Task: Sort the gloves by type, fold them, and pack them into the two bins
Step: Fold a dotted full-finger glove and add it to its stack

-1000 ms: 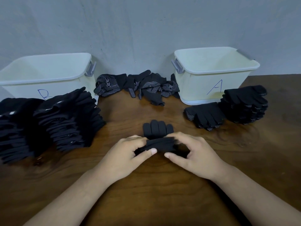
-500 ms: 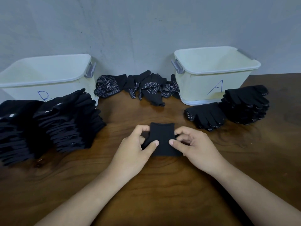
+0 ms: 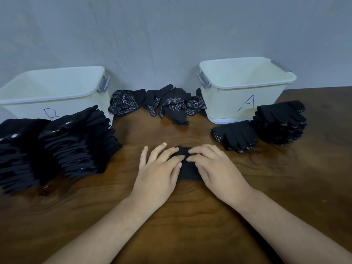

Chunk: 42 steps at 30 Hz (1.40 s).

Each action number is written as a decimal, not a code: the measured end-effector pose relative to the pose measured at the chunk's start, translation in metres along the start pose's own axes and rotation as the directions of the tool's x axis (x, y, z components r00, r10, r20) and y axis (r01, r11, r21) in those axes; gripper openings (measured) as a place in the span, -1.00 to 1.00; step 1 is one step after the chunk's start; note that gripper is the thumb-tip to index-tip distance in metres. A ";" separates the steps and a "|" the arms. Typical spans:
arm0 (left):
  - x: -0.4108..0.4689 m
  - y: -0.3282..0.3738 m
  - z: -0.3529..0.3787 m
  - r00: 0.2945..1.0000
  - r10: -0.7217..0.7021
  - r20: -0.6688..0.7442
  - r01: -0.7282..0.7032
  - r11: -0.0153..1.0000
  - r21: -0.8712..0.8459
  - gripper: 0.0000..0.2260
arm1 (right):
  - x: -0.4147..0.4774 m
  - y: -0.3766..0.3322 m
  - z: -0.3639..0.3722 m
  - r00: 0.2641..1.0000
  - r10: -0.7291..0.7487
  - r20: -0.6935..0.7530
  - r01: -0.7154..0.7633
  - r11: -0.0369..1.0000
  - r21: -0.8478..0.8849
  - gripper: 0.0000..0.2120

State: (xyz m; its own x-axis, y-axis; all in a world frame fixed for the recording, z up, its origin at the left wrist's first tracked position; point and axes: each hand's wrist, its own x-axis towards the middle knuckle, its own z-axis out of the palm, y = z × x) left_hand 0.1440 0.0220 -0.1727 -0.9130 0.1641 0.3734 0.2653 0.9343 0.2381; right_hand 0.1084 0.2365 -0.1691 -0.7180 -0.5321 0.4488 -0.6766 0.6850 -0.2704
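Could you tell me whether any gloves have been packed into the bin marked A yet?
No, the bin marked A shows only bare inner walls.

Right bin (image 3: 245,103): I read a handwritten blue "A" on its front wall.
Left bin (image 3: 28,107): I see a blue letter, partly hidden, probably "B".
Loose glove (image 3: 123,102): white logo, unreadable.

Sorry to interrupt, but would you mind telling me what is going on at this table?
A person is folding black gloves. Both hands, left hand and right hand, press flat on a folded glove on the wooden table. Bin B and bin A look empty from here. Stacks wait before bin B, smaller dotted stacks by bin A, and an unsorted heap lies between the bins.
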 end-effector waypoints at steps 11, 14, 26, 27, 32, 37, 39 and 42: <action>0.003 -0.013 -0.018 0.935 0.347 0.073 -0.343 0.937 -0.062 -0.78 | -0.007 0.001 -0.014 0.974 0.013 0.225 -0.013 1.000 -0.003 -0.53; 0.011 -0.001 -0.023 0.956 0.287 0.058 -0.280 0.955 -0.101 -0.80 | -0.006 0.004 -0.016 0.992 0.028 0.126 -0.034 0.998 0.046 -0.69; 0.058 0.069 -0.045 0.955 -0.104 0.277 0.296 0.336 -0.894 -0.74 | 0.002 0.031 -0.076 0.819 0.562 0.117 -0.329 0.292 0.898 -0.82; 0.060 0.072 -0.042 0.954 -0.093 0.285 0.300 0.335 -0.893 -0.74 | 0.002 0.037 -0.079 0.804 0.584 0.110 -0.331 0.286 0.900 -0.82; 0.075 0.088 -0.025 0.944 -0.127 0.303 0.329 0.347 -0.878 -0.76 | -0.003 0.060 -0.092 0.772 0.619 0.140 -0.384 0.280 0.880 -0.81; 0.088 0.106 -0.011 0.931 -0.124 0.345 0.366 0.320 -0.874 -0.73 | -0.012 0.079 -0.097 0.734 0.664 0.142 -0.389 0.241 0.889 -0.48; 0.094 0.108 -0.002 0.932 -0.147 0.331 0.362 0.336 -0.870 -0.72 | -0.016 0.086 -0.099 0.740 0.657 0.143 -0.350 0.194 0.916 -0.43; 0.104 0.113 0.007 0.927 -0.162 0.338 0.374 0.342 -0.862 -0.70 | -0.018 0.093 -0.099 0.751 0.641 0.157 -0.340 0.172 0.925 -0.61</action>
State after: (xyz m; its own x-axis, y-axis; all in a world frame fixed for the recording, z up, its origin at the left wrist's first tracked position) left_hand 0.0771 0.1474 -0.1137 -0.9942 0.1074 0.0046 0.0163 0.1084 0.9940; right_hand 0.0744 0.3588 -0.1175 -0.9988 -0.0383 0.0302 -0.0236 -0.1621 -0.9865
